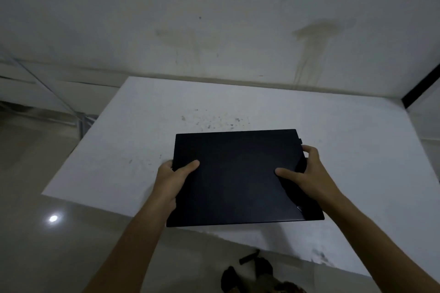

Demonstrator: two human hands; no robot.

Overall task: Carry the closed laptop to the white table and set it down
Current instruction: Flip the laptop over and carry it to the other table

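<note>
At the far left a glossy tiled floor (35, 245) is seen, with a bright light reflection (53, 218) on it. Next, the left hand (170, 182) is closed on the left edge of the closed laptop (238, 178), the thumb laid across the dark lid and the remaining fingers hidden beneath. The laptop is held flat over the near part of the white table (357, 173), its near edge reaching past the table's front edge; whether its underside is touching the tabletop cannot be told. Dark specks are scattered on the table just beyond the laptop's far edge. On the right, the right hand (309, 173) is clamped on the laptop's right edge, the thumb pressed on the lid and a finger curled around the side. Behind the table a stained white wall (238, 19) is visible.
</note>
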